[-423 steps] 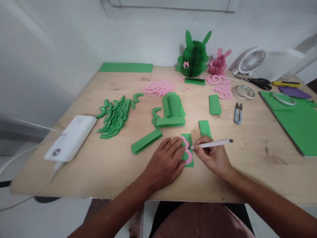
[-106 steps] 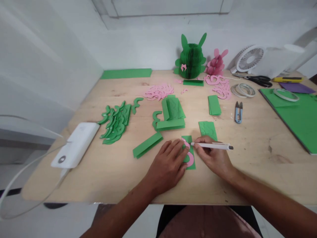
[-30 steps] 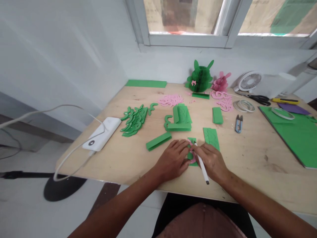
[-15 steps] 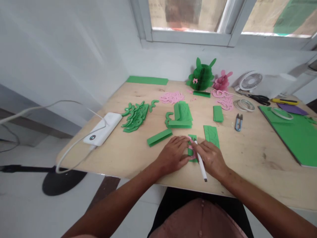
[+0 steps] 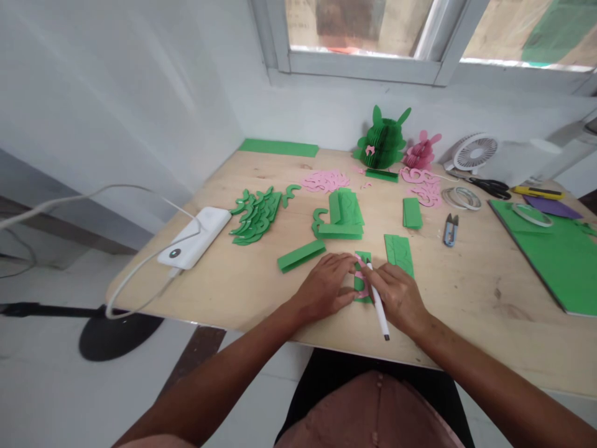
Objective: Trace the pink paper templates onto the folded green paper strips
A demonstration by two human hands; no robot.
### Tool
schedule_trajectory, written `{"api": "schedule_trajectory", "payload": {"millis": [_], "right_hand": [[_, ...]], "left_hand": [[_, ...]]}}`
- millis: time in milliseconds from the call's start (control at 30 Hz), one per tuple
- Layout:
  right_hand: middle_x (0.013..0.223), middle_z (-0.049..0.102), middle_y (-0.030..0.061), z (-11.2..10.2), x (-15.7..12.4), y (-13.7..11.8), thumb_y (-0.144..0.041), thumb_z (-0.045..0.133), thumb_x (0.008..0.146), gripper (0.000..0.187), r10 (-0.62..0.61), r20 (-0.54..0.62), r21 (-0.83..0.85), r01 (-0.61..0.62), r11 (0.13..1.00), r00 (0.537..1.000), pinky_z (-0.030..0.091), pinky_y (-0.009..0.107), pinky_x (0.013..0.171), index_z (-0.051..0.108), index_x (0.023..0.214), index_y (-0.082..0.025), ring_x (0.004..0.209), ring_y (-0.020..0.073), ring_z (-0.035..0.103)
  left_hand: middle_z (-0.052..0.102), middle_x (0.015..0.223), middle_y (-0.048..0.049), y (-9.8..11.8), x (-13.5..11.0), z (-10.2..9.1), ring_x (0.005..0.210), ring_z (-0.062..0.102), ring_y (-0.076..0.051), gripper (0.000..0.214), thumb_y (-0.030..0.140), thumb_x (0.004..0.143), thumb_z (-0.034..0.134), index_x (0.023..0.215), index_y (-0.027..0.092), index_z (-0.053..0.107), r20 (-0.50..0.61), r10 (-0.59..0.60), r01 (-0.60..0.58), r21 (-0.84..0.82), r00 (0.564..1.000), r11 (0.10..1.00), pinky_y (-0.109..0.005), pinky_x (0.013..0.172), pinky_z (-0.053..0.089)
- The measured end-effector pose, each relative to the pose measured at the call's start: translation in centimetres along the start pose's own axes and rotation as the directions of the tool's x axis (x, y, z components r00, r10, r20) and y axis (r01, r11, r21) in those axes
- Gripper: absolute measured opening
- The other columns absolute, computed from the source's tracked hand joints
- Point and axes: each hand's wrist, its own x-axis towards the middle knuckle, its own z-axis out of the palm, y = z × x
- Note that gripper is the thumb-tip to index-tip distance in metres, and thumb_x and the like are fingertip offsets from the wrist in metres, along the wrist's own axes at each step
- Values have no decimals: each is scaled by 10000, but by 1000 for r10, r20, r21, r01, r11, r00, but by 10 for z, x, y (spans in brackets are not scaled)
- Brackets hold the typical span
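Observation:
My right hand [image 5: 400, 295] is closed round a white pen [image 5: 379, 311], its dark tip against the paper and its black end toward me. Under the tip, a curved pink paper cutout [image 5: 362, 290] lies on a small green paper piece [image 5: 362, 300]. My left hand [image 5: 329, 283] holds the cutout down from the left, fingertips at its top and thumb near its lower end. Part of the cutout is hidden by my fingers. A green paper piece with drawn outlines [image 5: 400, 251] lies just beyond my right hand.
Behind my hands lie folded green papers [image 5: 345, 211], a pile of green cutouts [image 5: 256, 218] and pink cutouts [image 5: 326, 180]. A corded white power bank [image 5: 196, 238] is on the left. Blue snips [image 5: 450, 230], tape rolls [image 5: 461, 198], black scissors [image 5: 489, 186] and a green sheet stack [image 5: 555, 261] are on the right.
The view has shifted slightly. Both hands stay at the pink cutout, and the pen has barely moved. My left thumb looks slightly farther from the index finger.

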Motion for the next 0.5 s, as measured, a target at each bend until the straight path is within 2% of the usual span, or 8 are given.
{"api": "schedule_trajectory", "payload": {"millis": [300,500], "right_hand": [[733,666,79,-1,0,-1,-141,490,942,247,11,17,-25,-11,1000,1000,424,324,648,648,1123,-85,717,206,536],[684,650,74,-2,2,0,-124,501,931,239,-30,-21,-43,29,999,999,392,325,612,656,1105,-68,675,202,514]], "left_hand": [[572,1290,-106,-1,0,-1,1261,500,-253,211,216,793,636,962,205,511,14,21,-21,-6,1000,1000,-455,1051,390],[576,1289,-95,-2,1,-2,1253,502,-245,389,184,768,653,1124,206,498,32,6,-6,-11,999,1000,-450,1050,394]]}}
